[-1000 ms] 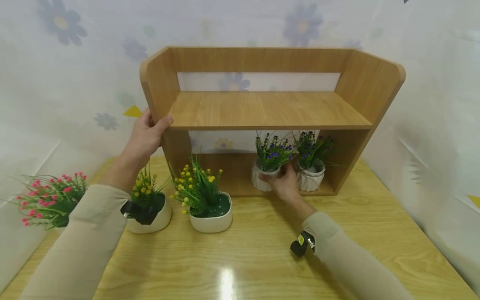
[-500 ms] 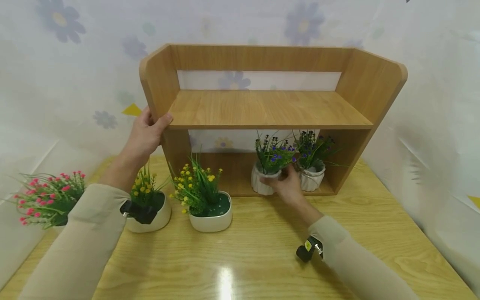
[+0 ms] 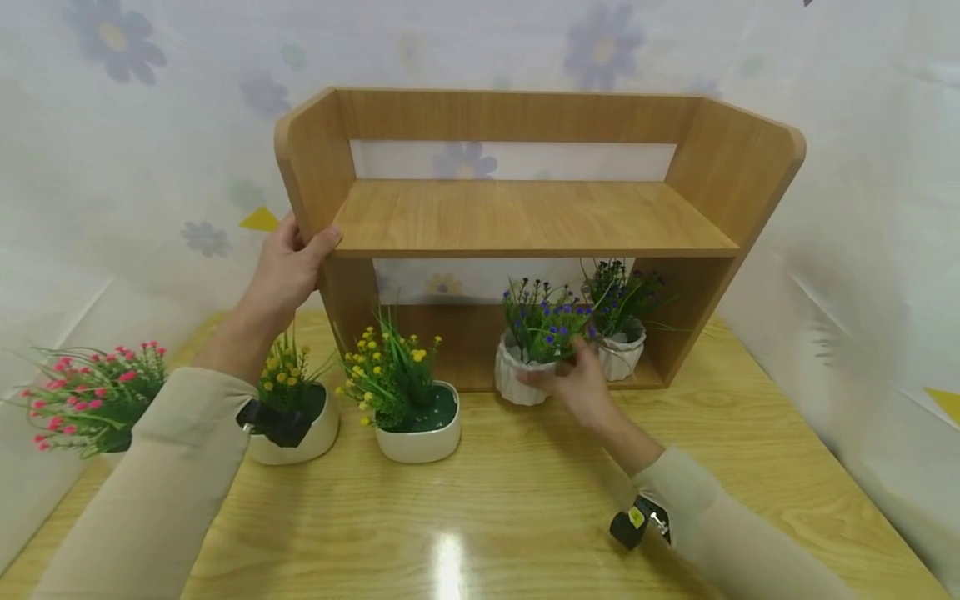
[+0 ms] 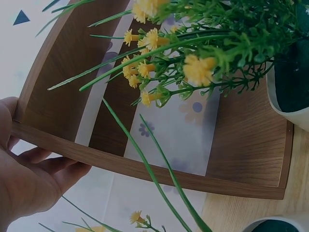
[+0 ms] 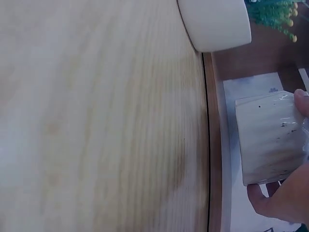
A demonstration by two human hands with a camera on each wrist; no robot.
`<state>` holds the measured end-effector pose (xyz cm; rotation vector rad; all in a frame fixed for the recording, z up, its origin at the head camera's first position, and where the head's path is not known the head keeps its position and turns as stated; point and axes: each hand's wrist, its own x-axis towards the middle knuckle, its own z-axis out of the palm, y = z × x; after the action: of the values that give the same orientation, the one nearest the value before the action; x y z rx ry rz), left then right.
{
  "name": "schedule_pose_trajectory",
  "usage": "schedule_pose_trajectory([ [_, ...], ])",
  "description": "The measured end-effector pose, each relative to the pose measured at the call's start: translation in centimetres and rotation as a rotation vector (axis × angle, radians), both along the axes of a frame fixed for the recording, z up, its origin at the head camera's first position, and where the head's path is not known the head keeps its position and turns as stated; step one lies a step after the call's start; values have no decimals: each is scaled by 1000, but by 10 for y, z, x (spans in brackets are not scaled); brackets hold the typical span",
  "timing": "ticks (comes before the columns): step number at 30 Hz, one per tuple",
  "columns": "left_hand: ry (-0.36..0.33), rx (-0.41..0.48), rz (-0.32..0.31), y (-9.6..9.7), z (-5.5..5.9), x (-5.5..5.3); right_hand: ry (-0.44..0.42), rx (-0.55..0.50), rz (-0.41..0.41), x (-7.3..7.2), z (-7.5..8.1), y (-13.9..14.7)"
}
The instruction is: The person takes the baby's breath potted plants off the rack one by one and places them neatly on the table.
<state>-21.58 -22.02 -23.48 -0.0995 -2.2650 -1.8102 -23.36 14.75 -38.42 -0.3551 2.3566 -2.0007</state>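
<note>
A two-tier wooden shelf stands at the back of the table. My left hand grips its left side panel, the thumb at the front by the middle board; in the left wrist view the hand's fingers reach round the panel's far side. My right hand holds a white ribbed flowerpot with blue-purple artificial flowers, fingers and thumb round its right side. The pot overlaps the front edge of the lower compartment. In the right wrist view, the hand grips the pot. A matching flowerpot stands inside on the right.
Two cream planters with yellow flowers, one in the middle and one farther left, stand before the shelf's left part. Pink flowers are at the far left, partly behind my left sleeve. A patterned sheet hangs behind.
My right hand has drawn the white flowerpot forward and slightly left, from inside the lower compartment to its front edge. The left hand has kept its grip on the shelf.
</note>
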Motion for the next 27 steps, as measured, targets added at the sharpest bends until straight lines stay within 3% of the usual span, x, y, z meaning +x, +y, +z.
schedule_pose_trajectory([
  [12,2,-9,12,-1,-1,-1,-62,39,18,30,1,6],
  [20,0,-4,10,-1,-1,-2,40,0,88,40,-5,13],
  [27,-2,6,4,-1,-1,-3,-38,-36,122,51,-8,18],
])
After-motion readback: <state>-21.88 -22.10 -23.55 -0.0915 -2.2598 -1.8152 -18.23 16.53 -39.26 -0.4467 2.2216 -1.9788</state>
